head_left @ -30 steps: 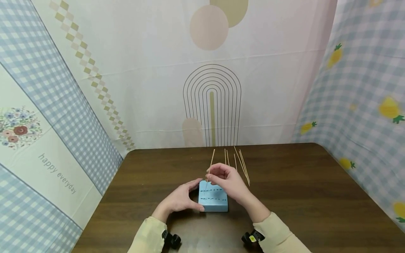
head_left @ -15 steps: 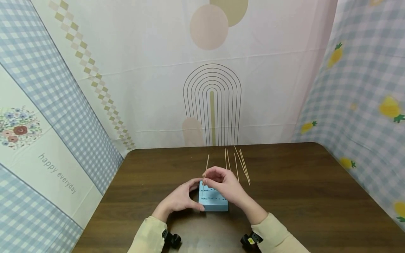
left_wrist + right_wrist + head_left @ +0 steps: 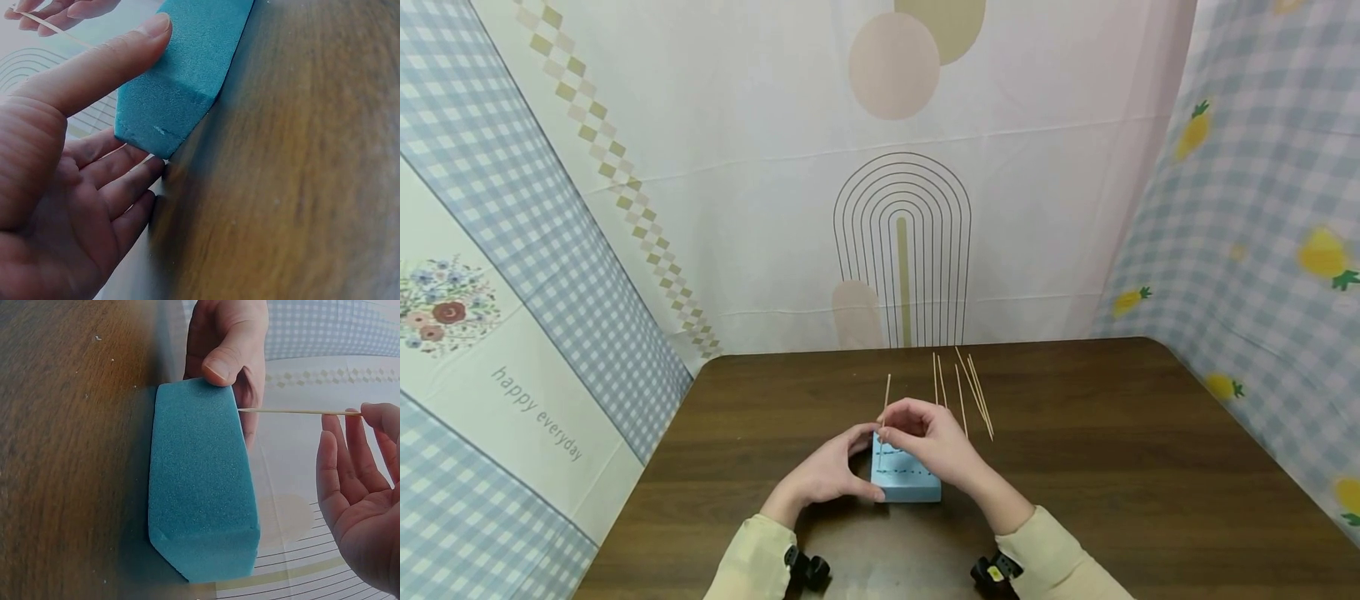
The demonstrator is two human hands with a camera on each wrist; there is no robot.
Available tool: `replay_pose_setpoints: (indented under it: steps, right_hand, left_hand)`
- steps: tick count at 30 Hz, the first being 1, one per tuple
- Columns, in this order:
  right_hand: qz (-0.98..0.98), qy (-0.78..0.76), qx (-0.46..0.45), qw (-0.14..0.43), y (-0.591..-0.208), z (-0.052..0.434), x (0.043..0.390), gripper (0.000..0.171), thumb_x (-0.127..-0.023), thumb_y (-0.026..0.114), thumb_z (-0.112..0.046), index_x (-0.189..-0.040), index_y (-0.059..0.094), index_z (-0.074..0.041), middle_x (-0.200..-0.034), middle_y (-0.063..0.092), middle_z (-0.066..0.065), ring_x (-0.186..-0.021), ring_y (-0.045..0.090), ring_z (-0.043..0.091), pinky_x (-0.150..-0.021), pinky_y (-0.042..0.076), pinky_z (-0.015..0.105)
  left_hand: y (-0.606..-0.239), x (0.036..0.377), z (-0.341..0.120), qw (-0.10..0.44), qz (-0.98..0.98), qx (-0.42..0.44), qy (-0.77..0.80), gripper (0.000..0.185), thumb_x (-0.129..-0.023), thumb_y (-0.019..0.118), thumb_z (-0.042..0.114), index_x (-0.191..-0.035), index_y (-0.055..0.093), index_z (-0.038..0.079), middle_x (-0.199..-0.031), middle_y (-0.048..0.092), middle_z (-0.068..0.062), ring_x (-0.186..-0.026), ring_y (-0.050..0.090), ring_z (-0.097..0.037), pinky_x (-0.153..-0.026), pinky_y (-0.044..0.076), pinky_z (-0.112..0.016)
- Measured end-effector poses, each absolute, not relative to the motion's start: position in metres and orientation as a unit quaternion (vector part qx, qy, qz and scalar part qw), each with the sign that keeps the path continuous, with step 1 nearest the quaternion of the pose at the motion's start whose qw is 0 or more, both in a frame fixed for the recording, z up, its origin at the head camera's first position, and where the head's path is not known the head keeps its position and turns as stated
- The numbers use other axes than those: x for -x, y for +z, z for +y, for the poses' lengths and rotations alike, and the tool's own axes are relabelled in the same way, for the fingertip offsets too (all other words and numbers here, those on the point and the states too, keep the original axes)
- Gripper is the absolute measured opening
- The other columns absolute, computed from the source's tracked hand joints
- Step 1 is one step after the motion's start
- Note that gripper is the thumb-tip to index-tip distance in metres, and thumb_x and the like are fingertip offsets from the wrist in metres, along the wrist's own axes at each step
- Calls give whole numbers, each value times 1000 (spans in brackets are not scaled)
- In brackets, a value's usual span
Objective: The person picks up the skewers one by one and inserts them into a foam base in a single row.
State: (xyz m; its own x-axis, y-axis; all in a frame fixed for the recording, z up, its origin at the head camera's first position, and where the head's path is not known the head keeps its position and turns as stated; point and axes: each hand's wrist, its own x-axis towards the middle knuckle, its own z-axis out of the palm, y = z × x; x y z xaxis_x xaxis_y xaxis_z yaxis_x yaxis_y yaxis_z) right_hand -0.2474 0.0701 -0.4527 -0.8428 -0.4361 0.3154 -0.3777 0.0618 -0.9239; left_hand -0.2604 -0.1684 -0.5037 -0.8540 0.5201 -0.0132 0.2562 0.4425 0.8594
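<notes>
A light blue foam block (image 3: 907, 492) lies on the table with two rows of dark marks across its top. My left hand (image 3: 826, 472) grips its left end, thumb on the near side and fingers round the far side. Over the block's left part, my right hand (image 3: 928, 437) pinches a thin wooden skewer (image 3: 887, 390) between thumb and fingertips. The skewer stands nearly upright, its lower end down at the block's top. In the right wrist view, the skewer (image 3: 287, 412) meets the top face of the block (image 3: 200, 462) close to the left thumb.
Several loose skewers (image 3: 980, 396) lie on the dark wooden table (image 3: 1112, 467) behind the right hand, which hides some of their near ends. A pale patterned cloth (image 3: 760, 250) hangs at the back, with checked cloths at both sides. Small crumbs dot the tabletop.
My right hand has shifted a little left and toward me with the skewer, whose lower end has moved to the nearer row's left side. The left hand and block stay put.
</notes>
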Motion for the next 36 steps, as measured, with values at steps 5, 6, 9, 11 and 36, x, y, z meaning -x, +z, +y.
replay_pose_setpoints:
  steps: [5,6,9,11,36]
  right_hand:
    - [733,-618,282,20,-453,70,248,15,-100,77,-13,-114,76,-7,-104,77,6,-95,73,20,-81,58,28]
    - [734,-617,283,20,-453,70,248,14,-100,77,-13,-113,76,-8,-104,77,6,-95,73,20,-81,58,29]
    - [736,-614,286,20,-454,70,248,13,-100,78,-14,-113,76,-10,-104,77,4,-95,73,19,-81,58,29]
    - [737,-612,287,20,-453,69,248,13,-100,78,-15,-112,76,-10,-104,77,3,-95,73,19,-81,58,30]
    - [760,-563,322,24,-462,64,249,8,-101,78,-16,-107,75,-12,-101,75,0,-95,71,14,-79,58,32]
  left_hand:
    - [-503,261,-169,142,839,-230,473,102,-78,99,27,-160,42,5,-160,51,-10,-148,48,-29,-123,32,-52]
    - [-503,261,-169,142,839,-230,472,102,-78,99,27,-160,42,5,-160,50,-11,-148,48,-29,-123,32,-52]
    - [-503,261,-169,143,838,-231,473,103,-79,99,27,-161,41,4,-161,50,-11,-149,48,-28,-123,31,-52]
    - [-503,261,-169,143,837,-232,474,103,-79,99,26,-161,40,4,-161,50,-11,-149,47,-28,-123,31,-52]
    - [-504,261,-171,148,828,-240,486,101,-79,99,25,-161,42,8,-160,51,-6,-148,48,-23,-124,31,-53]
